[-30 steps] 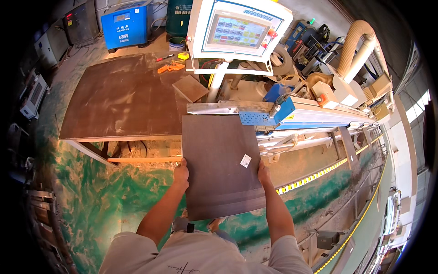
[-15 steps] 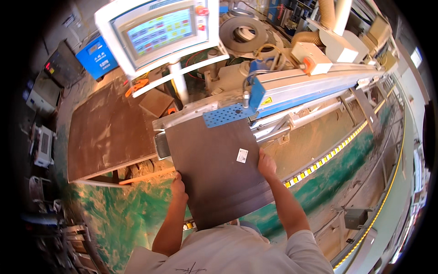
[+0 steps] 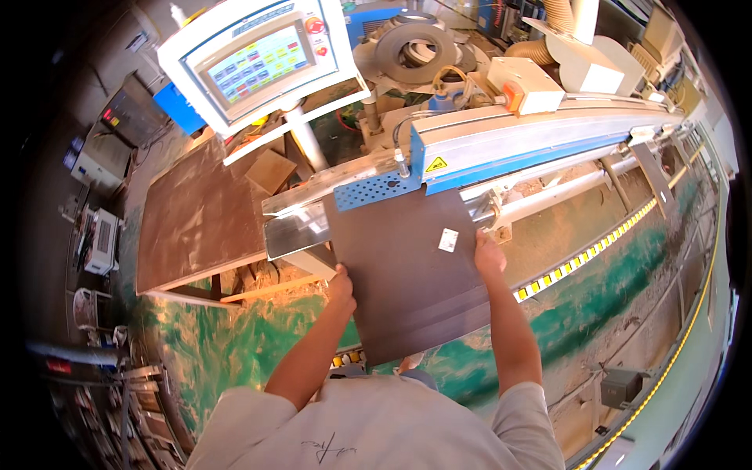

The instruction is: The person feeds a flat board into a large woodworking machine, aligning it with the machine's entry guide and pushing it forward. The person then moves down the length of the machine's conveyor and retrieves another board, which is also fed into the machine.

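A dark brown flat panel (image 3: 407, 286) with a small white label (image 3: 448, 240) near its right side is held level in front of me. My left hand (image 3: 341, 290) is closed on its left edge, and my right hand (image 3: 490, 254) grips the right edge. The panel's far edge goes under a blue perforated plate (image 3: 376, 190) on the machine. Beside its far left corner a shiny metal bed plate (image 3: 296, 233) shows. Fingers beneath the panel are hidden.
A control screen on a white frame (image 3: 258, 66) stands at the far left, above a brown-topped table (image 3: 200, 215). The long machine beam (image 3: 540, 145) runs off to the right. A yellow-and-white marked strip (image 3: 587, 252) follows it. Stacked rings (image 3: 415, 53) lie behind.
The panel, with both hands on it, has slid to the right along the machine. More of the metal bed plate shows at its left. The view has shifted slightly.
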`<state>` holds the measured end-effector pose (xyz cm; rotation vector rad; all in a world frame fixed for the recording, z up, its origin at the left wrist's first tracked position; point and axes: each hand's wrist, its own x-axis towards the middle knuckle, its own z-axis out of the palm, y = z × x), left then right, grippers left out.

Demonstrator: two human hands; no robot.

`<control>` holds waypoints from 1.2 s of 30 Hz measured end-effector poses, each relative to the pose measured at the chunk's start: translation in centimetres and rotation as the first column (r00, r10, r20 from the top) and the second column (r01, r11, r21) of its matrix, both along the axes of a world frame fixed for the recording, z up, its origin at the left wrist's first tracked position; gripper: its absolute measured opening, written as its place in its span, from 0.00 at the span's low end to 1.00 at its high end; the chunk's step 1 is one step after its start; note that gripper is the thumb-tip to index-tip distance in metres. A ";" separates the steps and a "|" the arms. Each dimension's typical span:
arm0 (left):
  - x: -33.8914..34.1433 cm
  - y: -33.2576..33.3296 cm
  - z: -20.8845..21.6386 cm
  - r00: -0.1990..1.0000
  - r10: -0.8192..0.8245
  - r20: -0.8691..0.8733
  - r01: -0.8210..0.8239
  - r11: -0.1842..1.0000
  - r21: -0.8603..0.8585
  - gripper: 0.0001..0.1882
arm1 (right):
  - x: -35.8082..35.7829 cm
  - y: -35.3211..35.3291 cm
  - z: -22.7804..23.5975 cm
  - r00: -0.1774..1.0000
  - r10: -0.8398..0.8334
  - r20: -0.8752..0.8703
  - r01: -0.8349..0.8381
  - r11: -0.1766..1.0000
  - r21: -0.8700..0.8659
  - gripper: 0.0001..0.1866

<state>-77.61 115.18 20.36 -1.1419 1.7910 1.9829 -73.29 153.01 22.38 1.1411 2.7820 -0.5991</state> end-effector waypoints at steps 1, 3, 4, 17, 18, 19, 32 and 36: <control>-0.1 1.4 1.1 1.000 -0.008 0.017 0.008 0.999 -0.035 0.34 | 0.4 0.4 0.4 0.998 -0.026 -0.060 0.028 0.999 0.032 0.34; -0.2 3.7 2.3 0.999 -0.016 0.050 0.019 0.999 -0.051 0.34 | 3.0 0.8 1.2 0.951 0.009 -0.309 0.042 0.986 0.159 0.28; -0.2 4.4 2.8 0.997 -0.032 0.067 0.036 0.998 -0.056 0.34 | 4.9 0.7 1.4 0.905 0.029 -0.424 0.072 0.972 0.222 0.26; -9.4 10.9 -5.0 0.864 -0.425 -0.272 0.504 0.734 0.455 0.22 | 64.4 -23.7 0.7 0.312 -0.840 -0.444 0.926 0.373 -0.054 0.14; -10.3 10.7 -3.7 0.847 -0.436 -0.304 0.531 0.707 0.466 0.20 | 68.7 -28.4 0.7 0.163 -0.878 -0.450 0.971 0.223 -0.083 0.15; -10.4 11.6 -2.0 0.831 -0.488 -0.267 0.556 0.724 0.408 0.20 | 74.5 -33.9 -1.4 -0.016 -0.875 -0.483 0.987 0.062 -0.146 0.15; 49.7 6.8 7.5 -0.468 -0.662 -0.585 0.852 -0.515 -0.098 0.32 | 93.5 -67.0 0.0 -0.760 -0.413 -0.502 0.649 -0.434 -0.625 0.14; 63.1 6.4 6.8 -0.744 -0.520 -0.419 0.639 -0.737 -0.219 0.35 | 98.4 -65.0 3.2 -0.719 -0.511 -0.472 0.654 -0.268 -0.707 0.15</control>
